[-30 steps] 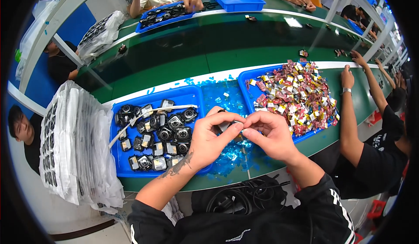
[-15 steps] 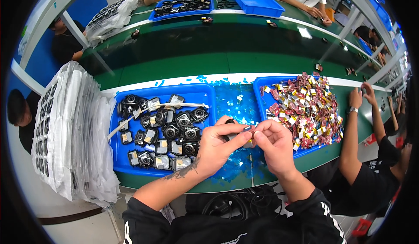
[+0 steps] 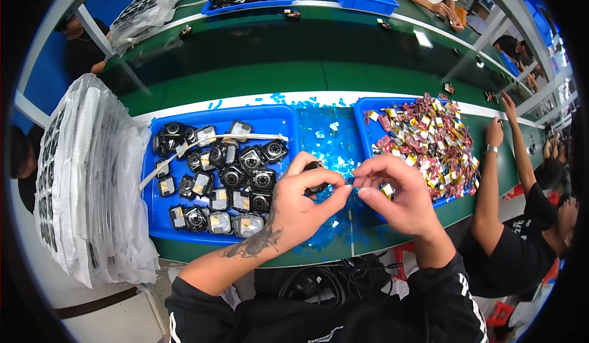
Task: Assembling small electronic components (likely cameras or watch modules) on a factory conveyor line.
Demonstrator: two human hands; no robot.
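Note:
My left hand (image 3: 300, 199) is closed around a black smartwatch case (image 3: 314, 176), with its thumb and forefinger pinched at the front. Close beside it, my right hand (image 3: 399, 192) is curled, its fingertips nearly meeting the left ones. A tiny dark bit (image 3: 351, 181) shows between the two hands; which one grips it is unclear. Within the curl of the right hand a small white-and-yellow piece (image 3: 387, 190) shows, held or lying behind. To the left, a blue tray (image 3: 282, 119) holds several smartwatch cases (image 3: 232, 176). On the right, another blue tray (image 3: 362, 122) is heaped with small red circuit boards (image 3: 429, 140).
Blue film scraps (image 3: 331, 137) litter the bench between the trays. A pale strip (image 3: 202, 143) crosses the left tray. Stacked plastic-wrapped trays (image 3: 92, 183) stand far left. A co-worker's arm (image 3: 491, 183) reaches in at right. Beyond runs a dark green belt (image 3: 257, 48) with scattered parts.
My hands have drawn slightly apart at the fingertips, and the right fingers have opened out a little. The view has shifted, so trays sit slightly further left and higher.

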